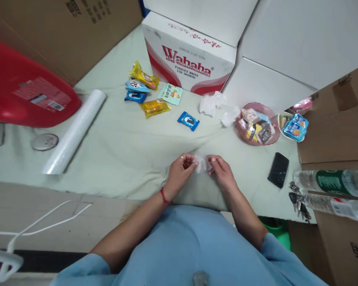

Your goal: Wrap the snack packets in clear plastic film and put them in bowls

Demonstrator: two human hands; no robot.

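Between my two hands is a small crumpled piece of clear plastic (201,163), perhaps a thin bag. My left hand (181,171) pinches its left side, a red string bracelet on the wrist. The right side is pinched by the fingers of my right hand (223,171). Just beyond lies a small blue snack packet (188,120). Farther back sit yellow-wrapped snacks (155,107), more blue packets (135,96) and a pale green packet (170,94). Crumpled clear plastic bags (212,104) rest to the right of these, beside a pink bowl (241,133) full of wrapped snacks.
A roll of clear plastic (76,133) and a red jug (32,87) are at left. A white Wahaha carton (191,59) stands at the back. On the right are a black phone (278,170), keys (299,202), plastic bottles (334,182) and blue biscuit packs (296,127).
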